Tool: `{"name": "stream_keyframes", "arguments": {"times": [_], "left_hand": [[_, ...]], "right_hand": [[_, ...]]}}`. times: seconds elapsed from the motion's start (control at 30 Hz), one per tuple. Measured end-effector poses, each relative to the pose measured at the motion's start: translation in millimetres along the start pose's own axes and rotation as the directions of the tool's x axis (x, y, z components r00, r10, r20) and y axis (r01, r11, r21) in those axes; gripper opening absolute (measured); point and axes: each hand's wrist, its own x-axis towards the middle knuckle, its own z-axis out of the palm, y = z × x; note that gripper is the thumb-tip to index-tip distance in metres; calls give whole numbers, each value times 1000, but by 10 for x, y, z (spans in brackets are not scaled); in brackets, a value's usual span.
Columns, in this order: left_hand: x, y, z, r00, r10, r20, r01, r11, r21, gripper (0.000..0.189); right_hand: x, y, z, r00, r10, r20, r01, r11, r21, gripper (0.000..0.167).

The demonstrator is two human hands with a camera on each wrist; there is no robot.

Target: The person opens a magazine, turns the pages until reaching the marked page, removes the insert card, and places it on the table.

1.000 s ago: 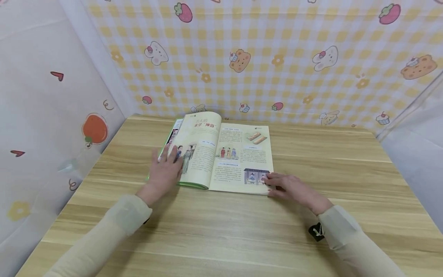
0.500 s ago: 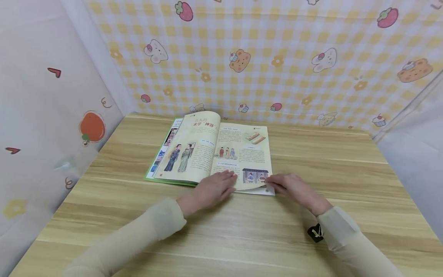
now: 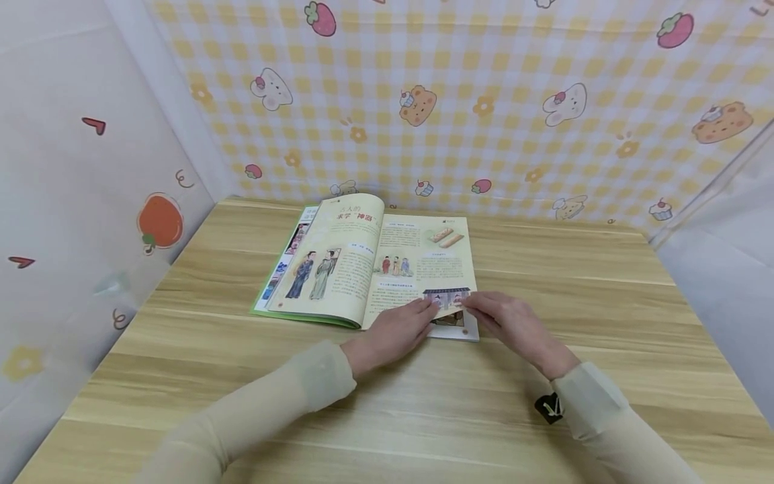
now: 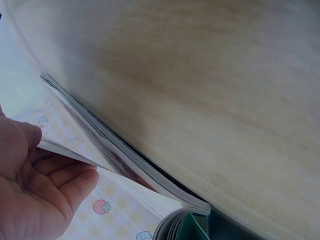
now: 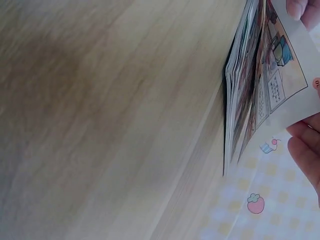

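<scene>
An open magazine with a green cover lies on the table, its left pages curving up from the spine. My right hand pinches the outer edge of a right-hand page near its lower corner. That lower edge is lifted, showing a comic-style page beneath. Beside it, my left hand holds the same page's bottom edge. In the left wrist view the page edge passes between the left thumb and fingers. The right wrist view shows the right fingers at the page's edge.
A wood-grain table carries the magazine. Behind it hangs a yellow checked cloth with cartoon prints, and a white printed sheet stands at the left. A black tag-like piece sits by the right sleeve.
My left hand has moved right, from the left page to the right page's lower edge. The right hand has lifted the page's lower corner, uncovering the page beneath.
</scene>
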Motion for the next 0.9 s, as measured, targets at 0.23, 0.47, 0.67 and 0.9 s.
{"name": "stream_keyframes", "arguments": {"times": [0.23,0.47,0.67,0.9], "left_hand": [[51,14,20,992,20,-125,-22,1000,-13,39],[74,21,-1,978,32,-206,-38,999,-29,35],[44,-99,-93,943,-22,-333,-23,991,-130,40],[-43,-316,-244,892,-97,-441,65,994,-87,52]], "right_hand": [[23,-22,-13,999,-25,-37,24,1000,-5,22],[15,-24,0,992,-35,-118,35,999,-3,28],[22,-6,-2,976,37,-217,-48,998,-47,42],[-9,9,35,995,80,63,-78,997,-30,35]]}}
